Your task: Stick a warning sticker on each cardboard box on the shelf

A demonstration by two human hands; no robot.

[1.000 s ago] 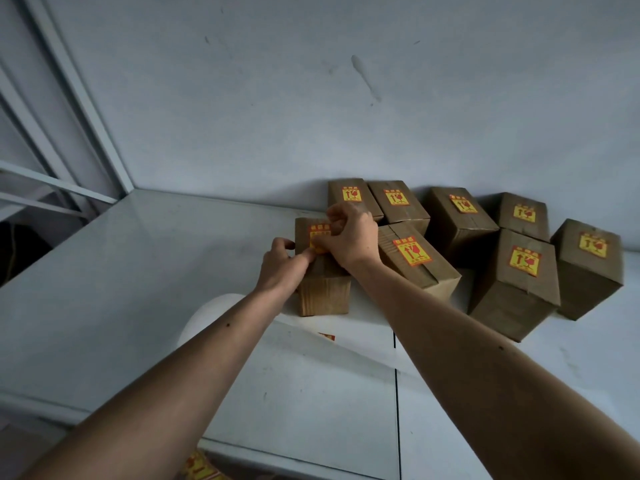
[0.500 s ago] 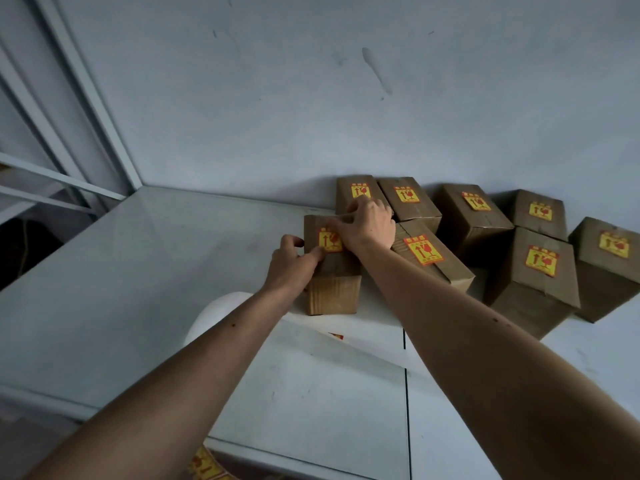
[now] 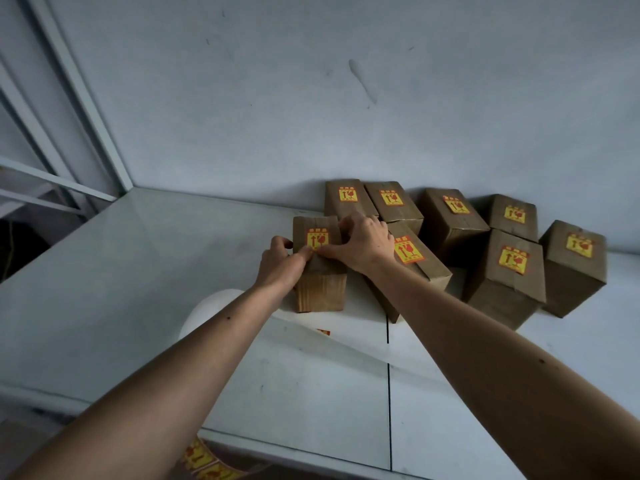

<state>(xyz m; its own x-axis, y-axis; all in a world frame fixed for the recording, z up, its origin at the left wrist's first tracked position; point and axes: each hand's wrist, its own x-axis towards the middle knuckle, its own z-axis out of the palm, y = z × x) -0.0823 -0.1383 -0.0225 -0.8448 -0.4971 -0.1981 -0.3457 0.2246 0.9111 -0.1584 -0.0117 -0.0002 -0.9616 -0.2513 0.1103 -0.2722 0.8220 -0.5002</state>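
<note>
A brown cardboard box [image 3: 320, 292] stands at the left end of a group of boxes on the white shelf [image 3: 121, 289]. A yellow and red warning sticker [image 3: 317, 238] lies on its top face. My left hand [image 3: 282, 265] holds the box's left side, thumb at the sticker's lower edge. My right hand [image 3: 360, 242] rests on the box's top right, thumb pressing the sticker's lower right corner. Several other boxes to the right, such as the box [image 3: 412, 268] under my right wrist, each carry a sticker.
A white roll of backing paper [image 3: 211, 313] lies on the shelf under my left forearm, its strip running right. More stickers [image 3: 204, 462] hang below the shelf's front edge. The wall stands close behind the boxes. A metal frame [image 3: 86, 109] rises at the left.
My right hand slid back off the sticker, so the sticker's face now shows fully. My thumbs have come together at its lower edge. The box has stayed in place.
</note>
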